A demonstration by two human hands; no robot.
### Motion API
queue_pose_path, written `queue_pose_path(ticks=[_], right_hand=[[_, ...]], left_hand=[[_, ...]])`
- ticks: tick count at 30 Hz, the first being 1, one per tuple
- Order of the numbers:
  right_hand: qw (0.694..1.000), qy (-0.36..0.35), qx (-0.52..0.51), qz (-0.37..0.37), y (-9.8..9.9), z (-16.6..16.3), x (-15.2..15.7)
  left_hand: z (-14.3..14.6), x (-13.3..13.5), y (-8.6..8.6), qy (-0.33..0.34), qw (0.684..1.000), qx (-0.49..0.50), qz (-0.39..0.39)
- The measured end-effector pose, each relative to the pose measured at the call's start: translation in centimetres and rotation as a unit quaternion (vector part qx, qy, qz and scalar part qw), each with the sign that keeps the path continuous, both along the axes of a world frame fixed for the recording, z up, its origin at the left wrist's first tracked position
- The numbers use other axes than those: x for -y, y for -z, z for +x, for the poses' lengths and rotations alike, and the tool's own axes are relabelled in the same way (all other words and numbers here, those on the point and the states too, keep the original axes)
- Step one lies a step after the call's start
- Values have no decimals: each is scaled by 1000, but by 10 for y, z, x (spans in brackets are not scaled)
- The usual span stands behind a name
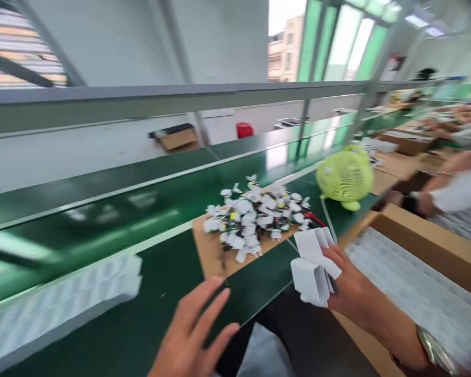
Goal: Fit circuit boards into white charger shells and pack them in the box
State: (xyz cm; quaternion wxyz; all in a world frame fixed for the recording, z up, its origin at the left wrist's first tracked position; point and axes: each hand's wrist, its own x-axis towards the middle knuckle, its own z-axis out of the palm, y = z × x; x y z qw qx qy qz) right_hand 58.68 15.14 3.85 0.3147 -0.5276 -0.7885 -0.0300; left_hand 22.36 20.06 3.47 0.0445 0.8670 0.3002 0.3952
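Evidently mid-handling: right hand (pixel 349 285) grips folded white card pieces (pixel 309 278) by the flat dark-green worktop (pixel 160 298). Left hand (pixel 192 335) spread, seemingly empty, near small white plastic parts (pixel 255 214) heaped on flat brown cardboard (pixel 202 251); any pickup there would call for closing fingers.

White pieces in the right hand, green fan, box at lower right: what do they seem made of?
White pieces: probably matte plastic, given thin, smooth walls; stiff card is possible. Green fan: likely moulded plastic, by its even colour and ribbed grille; blur leaves gloss open. Box: seemingly cardboard, dull brown with flat walls.
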Motion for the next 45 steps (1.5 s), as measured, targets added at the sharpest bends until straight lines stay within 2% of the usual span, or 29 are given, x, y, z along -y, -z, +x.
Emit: queue_pose_path(ticks=[2,4,6,9,11,14,17,19,22,24,27,29,30,31,32,34,36,38,40,43,45], right_hand=[[992,-122,17,-17,7,-86,-39],[970,-229,50,-66,19,-174,-62],[940,-300,102,-124,29,-257,-71],[899,-367,151,-184,37,-362,-70],[881,-402,160,-194,35,-420,-68],[865,-423,162,-217,29,-492,-71],[865,-417,152,-234,26,-547,-79],[866,-416,146,-235,26,-572,-84],[864,-417,139,-246,25,-590,-90],[856,-437,125,-245,23,-586,-95],[836,-507,26,-208,14,-560,-107],[824,-526,-46,-207,7,-534,-117],[820,-521,-69,-227,4,-522,-121],[812,-515,-78,-261,1,-510,-124],[803,-507,-80,-301,0,-500,-125],[779,-504,-75,-364,1,-487,-124],[769,-509,-76,-379,6,-483,-120],[783,-504,-82,-356,14,-484,-118],[817,-471,-83,-324,23,-488,-122],[856,-425,-71,-286,37,-497,-134],[868,-419,-62,-260,46,-505,-141]], left_hand=[[-24,20,7,-43,999,-32,-5],[-53,39,20,-96,994,-26,-38],[-89,63,36,-182,980,-6,-82],[-150,100,63,-327,937,19,-125],[-189,115,80,-404,905,38,-127],[-239,114,100,-484,862,79,-128],[-278,98,110,-513,836,126,-147],[-298,87,111,-517,825,156,-168],[-322,78,109,-517,808,186,-212],[-335,80,107,-517,794,200,-251],[-347,91,99,-539,763,232,-271],[-349,101,88,-581,739,243,-239],[-346,105,82,-599,737,231,-211],[-340,107,75,-606,747,208,-177],[-333,107,69,-599,770,172,-140],[-313,99,59,-548,829,86,-74],[-293,84,55,-493,868,28,-42],[-280,67,56,-471,881,-6,-45],[-278,55,61,-486,870,-29,-75],[-295,46,70,-527,836,-27,-151],[-311,46,74,-525,825,-3,-208]])
